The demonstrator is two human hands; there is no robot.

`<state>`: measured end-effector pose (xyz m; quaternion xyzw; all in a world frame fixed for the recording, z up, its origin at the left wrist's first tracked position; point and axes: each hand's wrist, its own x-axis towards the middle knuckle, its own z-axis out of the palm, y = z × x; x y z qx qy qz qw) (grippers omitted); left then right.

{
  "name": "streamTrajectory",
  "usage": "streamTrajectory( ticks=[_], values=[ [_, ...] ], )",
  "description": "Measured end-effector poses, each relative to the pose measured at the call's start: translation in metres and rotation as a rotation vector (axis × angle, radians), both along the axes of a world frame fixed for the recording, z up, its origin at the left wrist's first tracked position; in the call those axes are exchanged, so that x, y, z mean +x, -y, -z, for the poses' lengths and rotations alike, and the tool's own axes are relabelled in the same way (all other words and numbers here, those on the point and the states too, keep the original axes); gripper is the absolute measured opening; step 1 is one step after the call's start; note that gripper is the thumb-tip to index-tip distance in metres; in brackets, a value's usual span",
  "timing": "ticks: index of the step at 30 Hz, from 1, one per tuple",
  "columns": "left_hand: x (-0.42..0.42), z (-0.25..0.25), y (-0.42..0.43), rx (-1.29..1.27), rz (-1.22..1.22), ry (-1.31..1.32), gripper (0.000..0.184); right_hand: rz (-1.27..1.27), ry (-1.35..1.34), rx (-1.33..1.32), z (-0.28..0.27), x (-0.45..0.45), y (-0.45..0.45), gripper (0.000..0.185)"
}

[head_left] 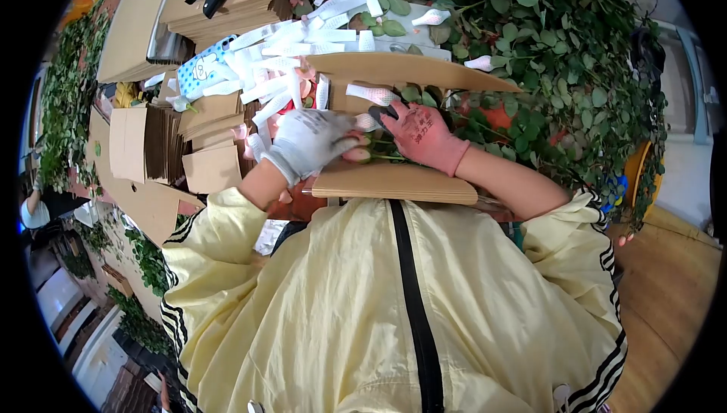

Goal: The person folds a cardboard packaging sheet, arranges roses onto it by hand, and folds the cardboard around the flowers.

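Observation:
My left hand (310,140), in a white glove, reaches toward the middle over the cardboard; its fingers are smeared by motion. A pink rose (356,153) with a green stem lies just below its fingertips. My right hand (425,137), in a pink glove with dark print and dark-covered fingertips, is closed at a rose in a white foam net sleeve (366,122). Its grip is partly hidden. Another sleeved rose (371,95) lies just above, on the folded cardboard (394,180). Pink blooms and petals (307,87) show behind my left hand.
Many white foam sleeves (333,34) are heaped beyond my hands. A blue patterned phone case (204,68) and cardboard stacks (148,144) are at left. Leafy rose stems (560,49) fill the right. A cardboard flap (424,72) stands behind my hands.

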<state>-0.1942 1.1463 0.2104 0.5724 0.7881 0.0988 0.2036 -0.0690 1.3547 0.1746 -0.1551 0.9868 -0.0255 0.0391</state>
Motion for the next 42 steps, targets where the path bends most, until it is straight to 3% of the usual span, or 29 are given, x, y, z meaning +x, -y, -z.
streamTrajectory(
  ticks=[2, 4, 12, 15, 17, 18, 20, 22, 24, 25, 29, 30, 32, 36, 38, 42],
  values=[
    [-0.003, -0.003, -0.002, 0.017, -0.095, -0.009, 0.029, -0.005, -0.065, -0.015, -0.001, 0.002, 0.002, 0.038],
    [-0.007, -0.003, -0.008, -0.236, -0.066, -0.065, 0.026, 0.031, 0.091, -0.003, -0.007, -0.002, 0.003, 0.039],
    [-0.029, 0.004, 0.006, -0.091, 0.032, -0.134, 0.019, 0.124, 0.18, -0.047, -0.004, 0.0, 0.003, 0.049],
    [-0.041, -0.012, 0.015, -0.167, -0.045, -0.164, 0.021, 0.093, 0.087, -0.086, 0.003, 0.003, 0.0, 0.042],
    [-0.051, -0.026, 0.019, -0.452, -0.239, -0.28, 0.023, 0.05, -0.012, -0.117, 0.004, 0.003, 0.0, 0.036],
    [-0.048, -0.032, 0.029, -0.22, -0.401, -0.307, 0.03, 0.059, 0.016, -0.12, 0.003, 0.003, 0.001, 0.037],
    [-0.042, -0.051, 0.023, -0.183, -0.421, -0.329, 0.031, 0.067, 0.04, -0.124, -0.004, -0.001, 0.003, 0.037],
    [-0.028, -0.06, 0.008, -0.21, -0.232, -0.133, 0.029, 0.056, 0.244, -0.007, -0.014, -0.006, 0.003, 0.051],
    [-0.01, -0.054, -0.001, -0.044, 0.019, 0.127, 0.029, 0.047, 0.237, -0.005, -0.013, -0.006, 0.002, 0.051],
    [-0.002, -0.042, -0.006, -0.233, 0.001, 0.23, 0.031, 0.043, 0.232, -0.005, -0.011, -0.005, 0.001, 0.051],
    [0.007, -0.028, -0.018, -0.281, 0.052, 0.188, 0.039, 0.047, -0.034, -0.111, 0.007, 0.002, 0.001, 0.031],
    [0.007, -0.018, -0.015, -0.281, 0.057, 0.181, 0.039, 0.052, -0.04, -0.111, 0.008, 0.0, 0.001, 0.031],
    [0.011, -0.027, -0.019, -0.217, -0.057, 0.183, 0.043, 0.056, 0.274, -0.013, -0.008, -0.007, 0.002, 0.045],
    [0.007, -0.015, -0.008, -0.207, -0.08, 0.123, 0.048, 0.068, 0.149, -0.127, -0.042, -0.012, -0.002, 0.044],
    [0.009, -0.027, -0.01, -0.254, -0.115, 0.212, 0.049, 0.217, -0.028, -0.172, -0.047, -0.016, -0.002, 0.032],
    [0.009, -0.014, -0.011, -0.194, -0.117, 0.088, 0.049, 0.222, -0.002, -0.087, -0.018, -0.02, -0.009, 0.029]
  ],
)
